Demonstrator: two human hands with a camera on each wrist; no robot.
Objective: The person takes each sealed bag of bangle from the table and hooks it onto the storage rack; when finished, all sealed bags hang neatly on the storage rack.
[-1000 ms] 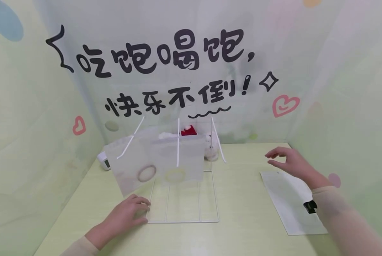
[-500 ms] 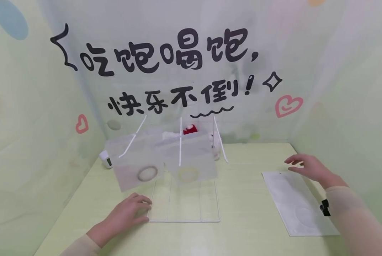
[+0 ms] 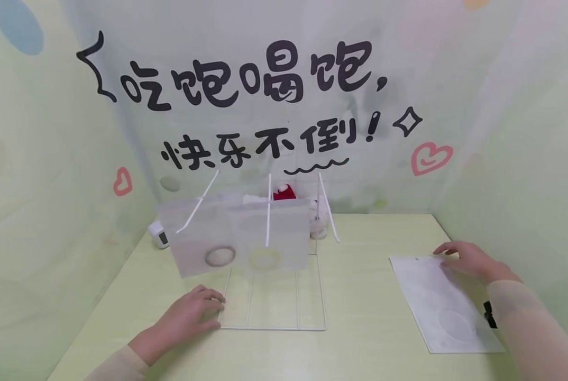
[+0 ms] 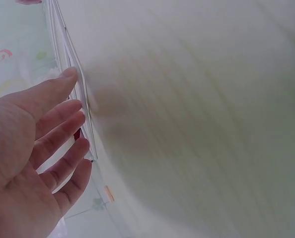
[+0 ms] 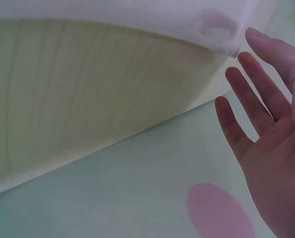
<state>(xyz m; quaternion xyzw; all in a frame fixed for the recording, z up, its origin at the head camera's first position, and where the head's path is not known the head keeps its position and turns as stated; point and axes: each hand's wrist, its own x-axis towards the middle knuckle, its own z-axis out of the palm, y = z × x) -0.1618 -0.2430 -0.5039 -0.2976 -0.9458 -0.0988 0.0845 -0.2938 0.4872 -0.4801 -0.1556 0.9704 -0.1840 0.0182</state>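
Note:
A white wire rack stands on the table, with three prongs reaching forward at its top. Two translucent flat bags, a left one and a right one, hang from it; ring-shaped outlines show in both. My left hand touches the front left corner of the rack's base, fingers loosely bent. On the right lies another whitish translucent bag with a faint round outline. My right hand is at its far right corner, thumb and fingers apart; in the right wrist view the fingertips are beside the corner.
Behind the rack sit a white plush toy and a red item, partly hidden. A small white device stands at the back left. Printed fabric walls enclose the table on three sides.
My right hand has moved right and down to the far corner of the flat bag. The hanging bags have swung, the right one most. My left hand has stayed at the rack.

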